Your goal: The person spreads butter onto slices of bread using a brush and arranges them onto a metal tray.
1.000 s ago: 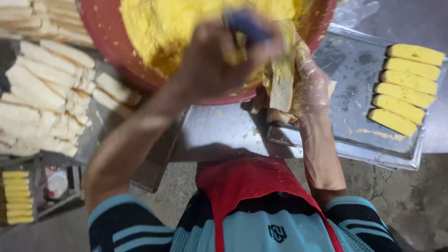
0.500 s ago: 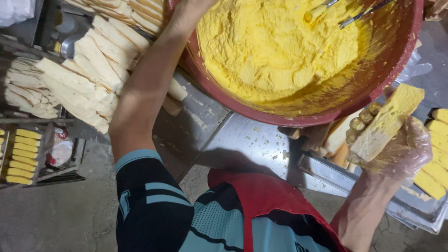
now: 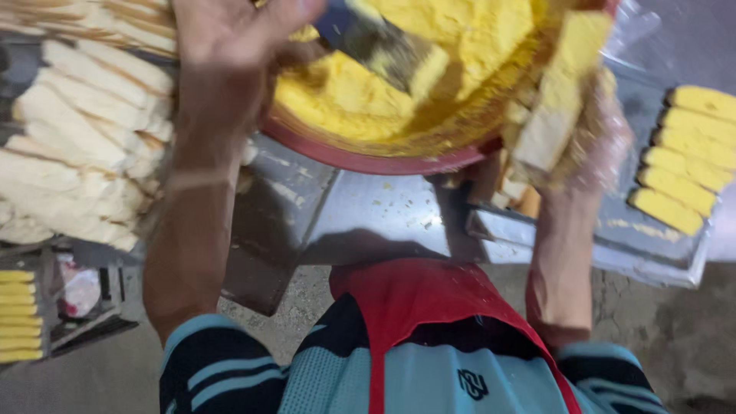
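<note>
One large red bowl is seen at the top, filled with yellow batter; its upper part is cut off by the frame edge. Two hands are in view. The left hand is closed around the handle of one brush, whose flat head, smeared with yellow, lies over the batter. The long axis of the brush runs diagonally, from the hand at upper left down to the head at lower right. The handle is mostly hidden inside the fist and is blurred by motion.

The right hand is covered by a thin clear glove and is clamped on one long pale stick, held at the right rim of the bowl. The stick is tilted, with its long axis going from lower left to upper right; its upper end, which is yellow with batter, points away from the person. Its lower end cannot be made out clearly.

On the metal tray at the right, five yellow coated sticks are counted, lying side by side in one row; their right ends are partly cut off. At the left, a pile of uncoated pale sticks is stacked, too many and too blurred to be counted. At the lower left, about five more yellow pieces are seen in a second tray, cut by the edge. The steel tabletop is spotted with crumbs.
</note>
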